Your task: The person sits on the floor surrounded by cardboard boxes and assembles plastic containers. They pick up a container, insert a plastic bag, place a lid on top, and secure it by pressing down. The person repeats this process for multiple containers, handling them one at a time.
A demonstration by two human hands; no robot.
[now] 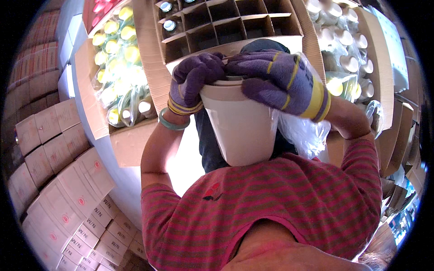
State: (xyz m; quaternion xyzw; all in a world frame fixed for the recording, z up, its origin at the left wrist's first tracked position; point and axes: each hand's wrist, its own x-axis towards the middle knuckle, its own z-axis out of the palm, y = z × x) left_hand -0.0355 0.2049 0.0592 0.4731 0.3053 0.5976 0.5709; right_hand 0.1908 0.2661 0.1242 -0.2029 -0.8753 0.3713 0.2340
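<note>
A white plastic bucket (242, 128), tapering toward its base, leans against my body between my arms. My left hand (195, 77), in a purple work glove with yellow stripes, is curled closed at the left side of its rim. With its thumb against the outer wall and fingers reaching across the top, my right hand (285, 82) grips the bucket's right side in a matching glove. The fingertips of both hands meet above the rim; whether something small is between them is hidden. The inside of the bucket is out of sight.
Ahead is a divided carton (233, 38) with a few capped bottles (169, 25). Cartons of yellow-capped bottles (128, 32) and white-capped bottles (349, 63) flank it. Clear plastic film (309, 133) hangs beside my right forearm. Stacked boxes (68, 194) line the left.
</note>
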